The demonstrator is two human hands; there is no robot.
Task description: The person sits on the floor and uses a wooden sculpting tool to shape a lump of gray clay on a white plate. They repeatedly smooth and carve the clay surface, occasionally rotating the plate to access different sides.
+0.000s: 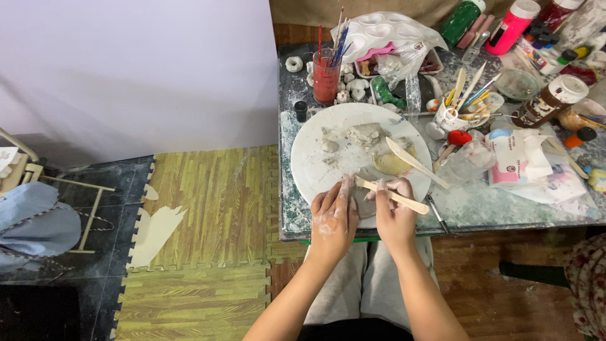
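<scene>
My left hand (332, 218), smeared with pale clay, grips a grey clay piece (362, 199) at the near edge of the round white board (312, 151). My right hand (394, 215) holds a wooden modelling stick (392, 195) laid across that piece, its tip pointing left. Farther back on the board lie a grey clay lump (365, 134), small clay bits (329, 146) and a flat yellowish clay slab (391, 163). A second wooden knife-shaped tool (413, 161) rests across the slab.
The marbled table (480, 202) carries a red cup of brushes (326, 74), a white palette (385, 31), a mug of tools (453, 117), paint bottles (514, 25), a brown jar (549, 101) and tissues (521, 158). Yellow-green foam mats (208, 202) cover the floor at left.
</scene>
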